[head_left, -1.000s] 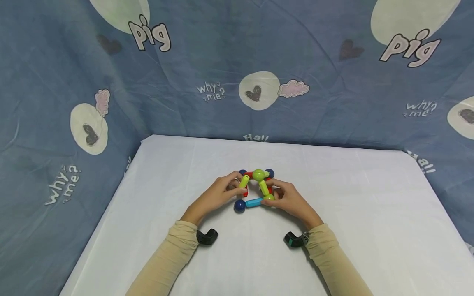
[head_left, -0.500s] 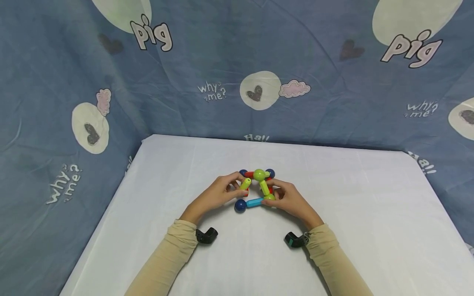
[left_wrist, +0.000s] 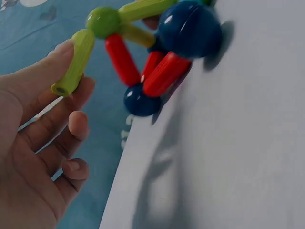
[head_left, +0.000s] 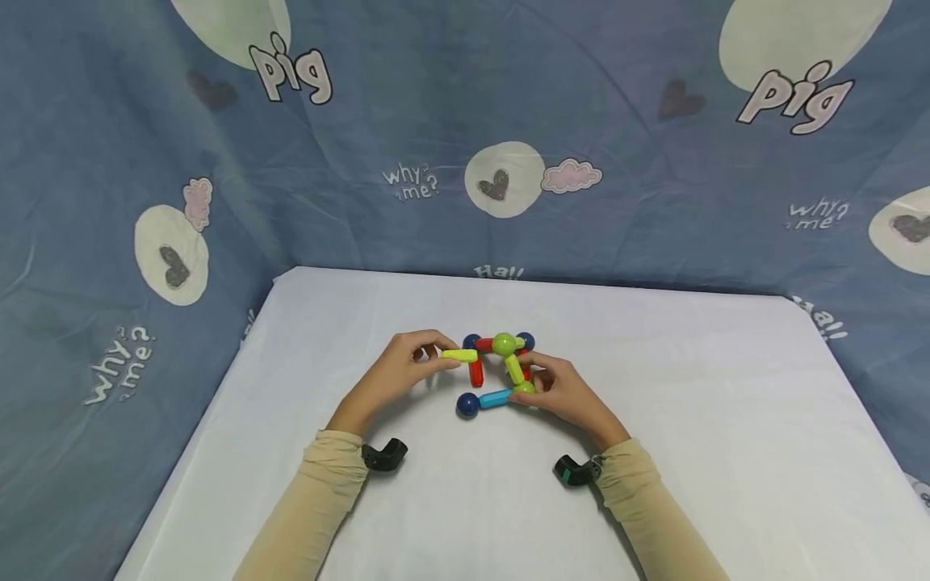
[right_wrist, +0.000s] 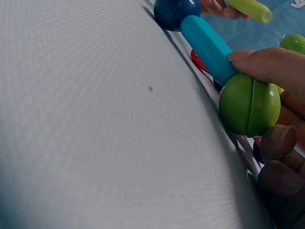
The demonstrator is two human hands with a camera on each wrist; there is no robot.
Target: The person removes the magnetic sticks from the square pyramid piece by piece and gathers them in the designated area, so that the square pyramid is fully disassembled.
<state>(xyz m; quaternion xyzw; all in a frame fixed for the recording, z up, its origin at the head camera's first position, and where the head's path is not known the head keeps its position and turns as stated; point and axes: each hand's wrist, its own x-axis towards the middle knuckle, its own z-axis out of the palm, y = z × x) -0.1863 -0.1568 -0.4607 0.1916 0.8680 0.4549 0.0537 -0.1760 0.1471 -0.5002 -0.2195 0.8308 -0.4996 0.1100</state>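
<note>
My left hand (head_left: 401,365) pinches a yellow-green rod (head_left: 459,355) between thumb and fingers, raised above the table. Its free end points right, a small gap from the raised green ball (head_left: 504,344) of a ball-and-rod construction. That construction has red rods (head_left: 475,371), dark blue balls (left_wrist: 142,100) and a light blue rod (right_wrist: 209,47) joining a near dark blue ball (head_left: 468,405) to a near green ball (right_wrist: 250,105). My right hand (head_left: 565,397) grips this near green ball, its thumb touching the light blue rod's end. My right fingers partly hide the construction's right side.
A white cloth covers the table (head_left: 697,420) around the construction. Behind and left hangs a blue printed curtain (head_left: 349,218). Dark wrist mounts (head_left: 385,455) stick out inward from both sleeves, low over the cloth.
My left hand has drawn left with the yellow-green rod, which has turned from slanting upward to lying level. More of the left red rod shows. The right hand keeps its hold.
</note>
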